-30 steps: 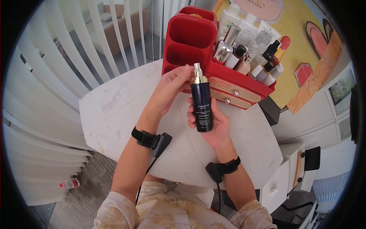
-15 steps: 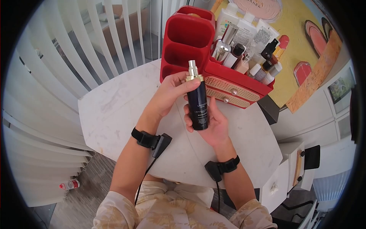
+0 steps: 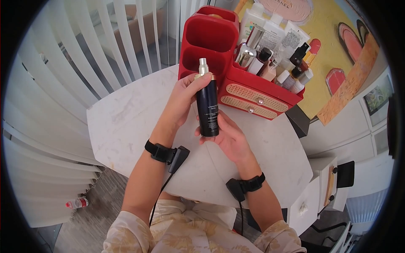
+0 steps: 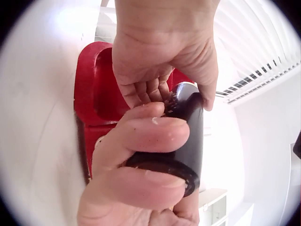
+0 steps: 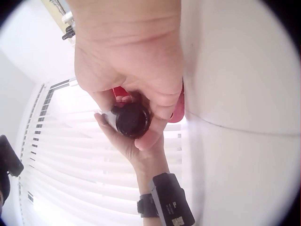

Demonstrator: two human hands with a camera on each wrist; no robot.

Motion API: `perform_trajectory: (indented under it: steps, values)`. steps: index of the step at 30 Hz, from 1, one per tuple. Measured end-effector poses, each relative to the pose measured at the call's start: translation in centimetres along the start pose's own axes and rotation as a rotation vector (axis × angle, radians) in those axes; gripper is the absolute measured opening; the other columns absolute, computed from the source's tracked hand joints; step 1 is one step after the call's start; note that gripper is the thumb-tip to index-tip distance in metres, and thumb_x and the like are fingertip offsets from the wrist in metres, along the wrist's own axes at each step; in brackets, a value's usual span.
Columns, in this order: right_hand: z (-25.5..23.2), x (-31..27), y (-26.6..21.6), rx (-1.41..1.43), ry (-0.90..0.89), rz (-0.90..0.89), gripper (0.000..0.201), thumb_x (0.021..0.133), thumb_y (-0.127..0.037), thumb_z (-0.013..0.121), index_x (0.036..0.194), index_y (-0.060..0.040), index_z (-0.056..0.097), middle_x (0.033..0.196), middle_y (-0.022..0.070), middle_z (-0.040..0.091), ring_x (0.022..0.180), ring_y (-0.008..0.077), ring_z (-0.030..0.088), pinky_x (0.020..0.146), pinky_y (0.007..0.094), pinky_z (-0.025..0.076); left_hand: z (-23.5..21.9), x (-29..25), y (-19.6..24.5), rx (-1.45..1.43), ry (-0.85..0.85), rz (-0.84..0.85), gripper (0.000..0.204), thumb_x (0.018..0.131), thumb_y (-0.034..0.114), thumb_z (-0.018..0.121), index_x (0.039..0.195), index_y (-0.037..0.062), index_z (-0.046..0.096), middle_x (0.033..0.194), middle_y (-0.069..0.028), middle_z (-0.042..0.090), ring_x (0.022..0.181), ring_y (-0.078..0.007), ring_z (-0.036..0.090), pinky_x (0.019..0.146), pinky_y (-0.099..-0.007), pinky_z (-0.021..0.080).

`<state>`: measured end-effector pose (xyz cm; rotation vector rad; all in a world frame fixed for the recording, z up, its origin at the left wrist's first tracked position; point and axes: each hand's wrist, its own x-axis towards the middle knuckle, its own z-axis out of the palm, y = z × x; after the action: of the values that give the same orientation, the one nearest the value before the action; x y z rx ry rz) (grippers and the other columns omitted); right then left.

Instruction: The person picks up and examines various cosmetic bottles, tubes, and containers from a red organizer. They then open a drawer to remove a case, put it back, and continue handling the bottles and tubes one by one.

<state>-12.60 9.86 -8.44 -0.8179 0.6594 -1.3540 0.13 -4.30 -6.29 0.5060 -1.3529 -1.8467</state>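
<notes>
A dark navy spray bottle with a gold collar and a silver nozzle is held over the table, nozzle toward the red organizer. My left hand grips it just below the nozzle, thumb across the collar. Lower down, my right hand holds the bottle near its base, thumb on one side and fingertips showing on the other. In the right wrist view the round black bottle base faces the camera between thumb and fingers. The left wrist view shows the bottle's dark side between both hands.
A red organizer stands at the back of the white marbled table, with open compartments on its left. Bottles and tubes crowd its right side above two woven-front drawers. Vertical blinds hang at left; a painting leans behind.
The left hand has gone from beside the nozzle to gripping the bottle at its collar. The bottle has moved left and slightly away from the body, and the right hand's hold has slid toward its base.
</notes>
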Motion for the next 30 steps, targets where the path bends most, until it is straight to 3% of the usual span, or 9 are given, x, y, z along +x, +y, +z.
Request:
perform_trajectory:
  steps: [10,13,19,20,25,30]
  values:
    - [-0.1,0.0,0.1,-0.029,0.009,0.007,0.047,0.109,-0.032,0.047,0.144,-0.0021,0.041,0.122,0.0106,0.064,0.107,0.0289,0.069,0.085,0.0421,0.057,0.3,-0.2,0.5,-0.027,-0.014,-0.023,0.046,0.094,0.054,0.065,0.105,0.009,0.067,0.091,-0.0053,0.071,0.084,-0.0111,0.065,0.081,-0.0275,0.051]
    - [0.2,0.0,0.2,-0.022,0.019,-0.004,0.046,0.109,-0.031,0.049,0.143,-0.0018,0.042,0.122,0.0117,0.064,0.105,0.0269,0.07,0.084,0.0408,0.058,0.3,-0.2,0.4,-0.032,-0.023,0.006,0.043,0.094,0.05,0.068,0.105,0.0086,0.066,0.09,-0.0029,0.069,0.082,-0.0102,0.064,0.079,-0.0263,0.05]
    - [0.9,0.3,1.1,-0.353,0.134,-0.105,0.041,0.106,-0.023,0.057,0.14,-0.0011,0.046,0.122,0.0113,0.066,0.098,0.0171,0.068,0.077,0.0311,0.058,1.2,-0.4,0.3,0.149,0.086,0.055,0.039,0.087,0.039,0.08,0.104,0.0088,0.063,0.088,0.001,0.065,0.08,-0.0068,0.059,0.076,-0.0234,0.047]
    - [0.9,0.4,1.1,-0.377,0.139,-0.097,0.039,0.106,-0.023,0.057,0.138,-0.0012,0.047,0.123,0.0125,0.065,0.099,0.0181,0.069,0.077,0.0321,0.058,1.4,-0.2,0.2,0.101,0.109,0.066,0.044,0.08,0.037,0.088,0.097,0.0059,0.062,0.081,-0.0015,0.065,0.073,-0.0075,0.061,0.068,-0.0234,0.049]
    - [0.8,0.6,0.9,-0.39,0.128,-0.067,0.037,0.108,-0.026,0.052,0.136,-0.001,0.05,0.125,0.0156,0.065,0.099,0.0205,0.069,0.078,0.0337,0.058,1.2,-0.4,0.5,0.143,0.104,0.035,0.044,0.083,0.041,0.084,0.1,0.0068,0.062,0.084,-0.0004,0.063,0.076,-0.0077,0.059,0.072,-0.0235,0.047]
    - [0.8,0.4,0.8,-0.285,0.108,-0.062,0.049,0.111,-0.037,0.044,0.143,-0.0006,0.047,0.124,0.0162,0.066,0.098,0.0211,0.07,0.078,0.034,0.06,1.0,-0.4,0.4,0.137,0.129,0.023,0.045,0.084,0.045,0.081,0.101,0.0077,0.063,0.085,0.0002,0.062,0.077,-0.0076,0.057,0.074,-0.0235,0.045]
